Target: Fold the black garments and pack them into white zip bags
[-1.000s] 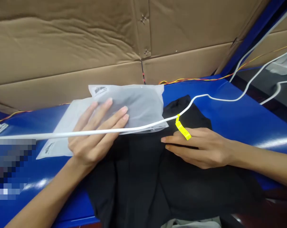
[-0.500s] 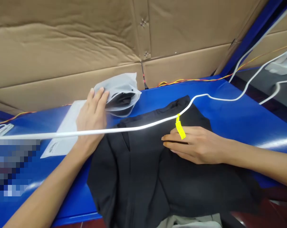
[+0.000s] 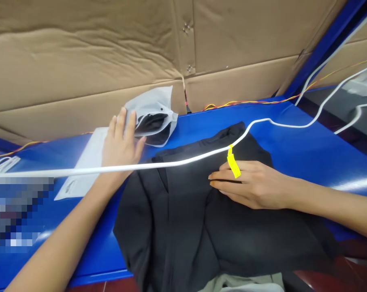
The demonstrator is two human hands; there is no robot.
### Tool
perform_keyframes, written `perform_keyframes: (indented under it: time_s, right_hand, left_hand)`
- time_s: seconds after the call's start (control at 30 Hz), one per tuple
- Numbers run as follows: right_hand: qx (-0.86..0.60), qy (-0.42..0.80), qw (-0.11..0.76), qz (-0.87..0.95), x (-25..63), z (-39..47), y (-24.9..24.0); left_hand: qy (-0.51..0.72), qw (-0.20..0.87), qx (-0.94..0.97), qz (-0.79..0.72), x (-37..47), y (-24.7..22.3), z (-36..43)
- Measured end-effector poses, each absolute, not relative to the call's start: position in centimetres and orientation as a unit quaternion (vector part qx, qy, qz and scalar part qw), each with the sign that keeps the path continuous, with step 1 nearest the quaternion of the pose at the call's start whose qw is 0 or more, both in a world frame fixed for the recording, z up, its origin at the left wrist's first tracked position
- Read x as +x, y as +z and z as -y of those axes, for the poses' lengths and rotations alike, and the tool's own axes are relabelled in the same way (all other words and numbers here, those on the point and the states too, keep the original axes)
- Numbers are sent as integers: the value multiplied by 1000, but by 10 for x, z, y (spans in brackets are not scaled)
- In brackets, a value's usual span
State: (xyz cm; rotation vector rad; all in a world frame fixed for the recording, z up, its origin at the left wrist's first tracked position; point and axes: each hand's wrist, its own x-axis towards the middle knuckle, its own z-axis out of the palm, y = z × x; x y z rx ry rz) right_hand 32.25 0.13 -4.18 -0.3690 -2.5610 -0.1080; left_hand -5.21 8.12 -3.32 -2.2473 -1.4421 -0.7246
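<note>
A black garment (image 3: 183,219) lies across the front of the blue table, its lower end hanging over the near edge. My right hand (image 3: 247,184) rests flat on it, fingers stretched toward the left and holding nothing. My left hand (image 3: 121,144) lies with spread fingers on a frosted white plastic bag (image 3: 148,101). The mouth of that bag gapes toward the right and shows something black inside. Its flat lower part extends left from under my wrist. A white cord (image 3: 171,164) with a yellow tag (image 3: 233,164) passes in front of both hands.
Brown cardboard (image 3: 80,61) covers the wall behind the blue table (image 3: 308,154). Red and yellow wires (image 3: 229,106) run along the table's back edge. A coiled white cord (image 3: 4,164) is at far left. Greenish-grey cloth (image 3: 241,282) shows below the garment.
My left hand's fingers have spread on the bag, and the thumb now shows. The bag's open end has shifted slightly up and left. My right hand stays on the garment.
</note>
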Motion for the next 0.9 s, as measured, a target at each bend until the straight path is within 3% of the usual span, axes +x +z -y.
perform_keyframes:
  time_s: [0.47, 0.57, 0.63, 0.8, 0.9]
  right_hand:
    - [-140, -40, 264, 954, 324, -1, -42]
    - [-141, -36, 258, 955, 325, -1, -42]
    - [-141, -33, 251, 957, 326, -2, -42]
    - [-135, -28, 255, 957, 329, 0, -37]
    - [-90, -7, 285, 954, 328, 7, -37]
  left_hand:
    - [-286, 196, -791, 504, -48, -18, -69]
    - [-304, 224, -821, 428, -27, 0, -44]
    - [-311, 170, -877, 325, -12, 11, -25]
    - [-120, -173, -968, 139, 28, 18, 21]
    - [-21, -200, -967, 158, 39, 10, 36]
